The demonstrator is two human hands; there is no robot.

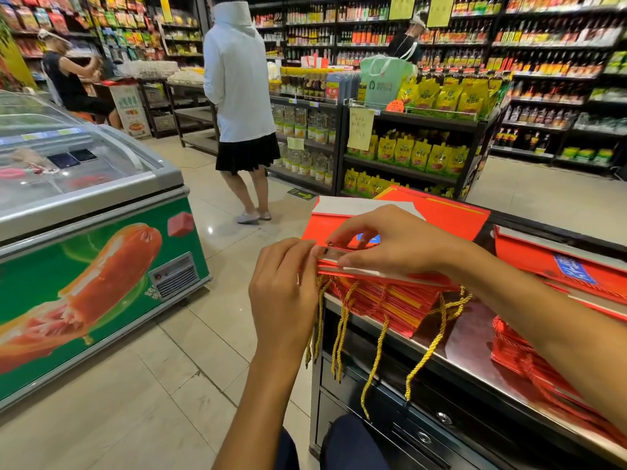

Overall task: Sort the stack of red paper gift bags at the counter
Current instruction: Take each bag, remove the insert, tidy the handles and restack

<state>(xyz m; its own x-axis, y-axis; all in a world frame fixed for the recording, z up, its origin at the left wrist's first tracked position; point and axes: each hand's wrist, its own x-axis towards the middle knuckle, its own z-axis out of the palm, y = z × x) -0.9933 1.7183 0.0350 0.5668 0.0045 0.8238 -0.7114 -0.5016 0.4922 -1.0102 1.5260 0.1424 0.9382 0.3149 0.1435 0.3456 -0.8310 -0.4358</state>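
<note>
- Stack of red gift bags [390, 296] lies flat on the counter [475, 354] at its left end, about 5 o'clock from frame centre; gold cord handles [373, 364] hang over the counter's front edge.
- Left hand [285, 293], at 9 o'clock of the stack: fingers curled against the top bags' left edge, pinching there; exact contact partly hidden by the hand itself.
- Right hand [397, 242], at 12 o'clock over the stack: fingers bent down, tips clamped on the raised rim of the top bag [342, 228]; the forearm crosses the counter and covers part of it.
- Second pile of red bags [559, 269] at 3 o'clock of the stack, apart from it; another red pile [529, 361] under the right forearm, partly hidden.
- Chest freezer [101, 266] at 9 o'clock, across the tiled aisle.
- Person in a white hooded top [237, 79] stands at 12 o'clock, beside the shelf of yellow pouches [424, 154].
- Seated person [71, 79] at 10 o'clock, far back.
</note>
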